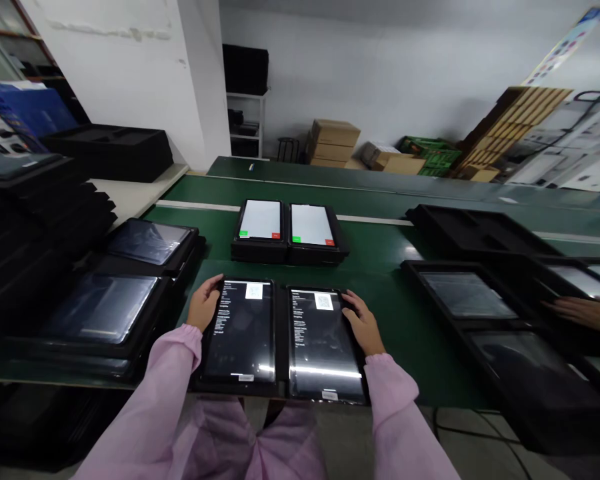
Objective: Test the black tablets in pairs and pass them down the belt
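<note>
Tablets (pixel 245 340) flat between hands (pixel 203 303) touching outer edges; whether actually grasping, cannot tell.

At lower centre, two dark-screened tablets (pixel 245 333) displaying text and codes lie side by side on the green desk (pixel 380 267). The left hand (pixel 203 305) touches one's left edge, the right hand (pixel 365 325) the other's right edge. Two white-screened tablets (pixel 261 219) sit mid-frame. Black trays (pixel 25 233) crowd the left; another person's hand (pixel 584 313) shows far right.

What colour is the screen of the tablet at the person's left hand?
The screen is mostly black, with white text and a white square; head view.
</note>
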A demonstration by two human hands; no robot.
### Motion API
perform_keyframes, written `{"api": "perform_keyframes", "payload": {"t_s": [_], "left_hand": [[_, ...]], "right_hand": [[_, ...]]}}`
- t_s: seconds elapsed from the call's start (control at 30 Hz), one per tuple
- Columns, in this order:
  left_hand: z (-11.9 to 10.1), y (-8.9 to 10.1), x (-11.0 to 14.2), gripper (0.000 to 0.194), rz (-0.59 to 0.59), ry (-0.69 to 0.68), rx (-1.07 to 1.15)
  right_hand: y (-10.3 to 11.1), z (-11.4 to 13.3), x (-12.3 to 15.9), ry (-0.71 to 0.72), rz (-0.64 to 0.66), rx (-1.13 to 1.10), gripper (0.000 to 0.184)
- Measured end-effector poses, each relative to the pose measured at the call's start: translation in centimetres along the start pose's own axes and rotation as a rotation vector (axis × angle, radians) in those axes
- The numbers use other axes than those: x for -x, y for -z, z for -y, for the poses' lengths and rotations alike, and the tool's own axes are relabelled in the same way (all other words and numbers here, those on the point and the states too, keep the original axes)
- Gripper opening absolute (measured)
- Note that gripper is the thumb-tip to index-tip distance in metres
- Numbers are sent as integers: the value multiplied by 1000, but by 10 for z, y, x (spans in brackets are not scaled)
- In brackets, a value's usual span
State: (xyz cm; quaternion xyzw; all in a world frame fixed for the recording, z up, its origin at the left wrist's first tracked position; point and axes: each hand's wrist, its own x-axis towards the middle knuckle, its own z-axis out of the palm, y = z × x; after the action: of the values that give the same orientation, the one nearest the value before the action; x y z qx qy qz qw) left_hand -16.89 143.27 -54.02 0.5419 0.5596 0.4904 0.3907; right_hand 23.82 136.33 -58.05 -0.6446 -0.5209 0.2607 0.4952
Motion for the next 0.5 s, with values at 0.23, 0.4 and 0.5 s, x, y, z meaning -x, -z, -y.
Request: {"api": "perform_keyframes", "payload": {"t_s": [0.23, 0.4, 0.5], "left_hand": [[8, 1, 6, 48, -5, -18, -4], [14, 2, 6, 45, -5, -31, 18], [16, 2, 4, 46, 10, -44, 15]], "right_hand": [[-1, -2, 5, -69, -19, 18, 53], [0, 1, 7, -90, 1, 10, 51], [-1, 1, 7, -99, -8, 1, 51]]}}
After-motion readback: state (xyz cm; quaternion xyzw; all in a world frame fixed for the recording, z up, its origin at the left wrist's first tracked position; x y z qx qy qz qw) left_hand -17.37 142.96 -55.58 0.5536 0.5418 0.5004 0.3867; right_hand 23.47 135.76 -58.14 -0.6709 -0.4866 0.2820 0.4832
